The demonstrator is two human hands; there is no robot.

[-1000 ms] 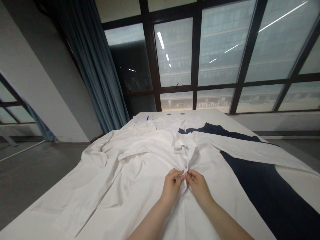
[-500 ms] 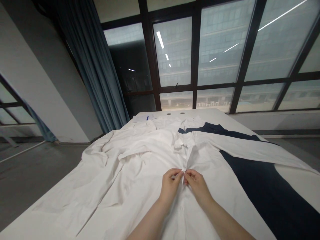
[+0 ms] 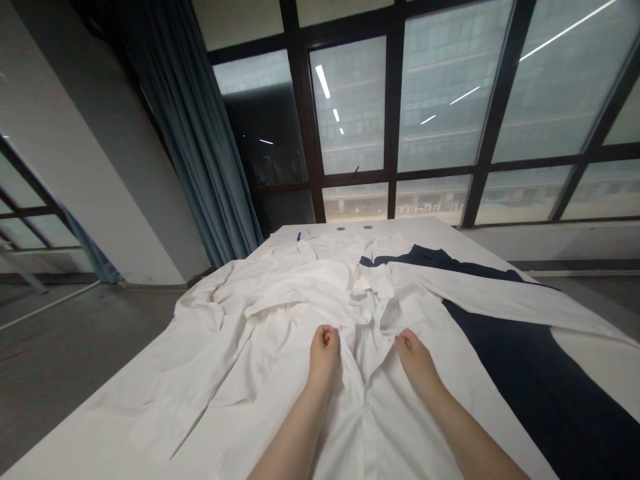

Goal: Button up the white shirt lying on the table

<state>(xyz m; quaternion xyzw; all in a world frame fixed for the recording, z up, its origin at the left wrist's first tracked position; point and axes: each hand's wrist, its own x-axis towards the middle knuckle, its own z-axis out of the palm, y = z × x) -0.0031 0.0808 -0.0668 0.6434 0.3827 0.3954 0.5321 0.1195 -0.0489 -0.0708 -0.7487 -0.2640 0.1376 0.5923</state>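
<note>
White shirt (image 3: 367, 413) lies on the table (image 3: 425, 228) at six o'clock; its front edges (image 3: 384, 361), just together, now spread; left hand (image 3: 324, 350) seems to pinch one at eleven o'clock from the opening's foot, right hand (image 3: 413, 353) the other at one; that stretch looks unfastened.

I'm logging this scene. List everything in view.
White shirt: at least one, white, centre of table
Navy garment: at least one, navy, right
Pen: one, blue, far end, left
Paper: count unclear, white, near pen
Table: one, white, beneath shirt
Table holes: two, grey, far end
Curtains: two, blue, left
Window panes: several, dark-framed, behind table
Pillar: one, grey, left
Floor: one, grey, both sides
Left hand: one, bare, holding shirt cloth
Right hand: one, bare, holding shirt cloth
</note>
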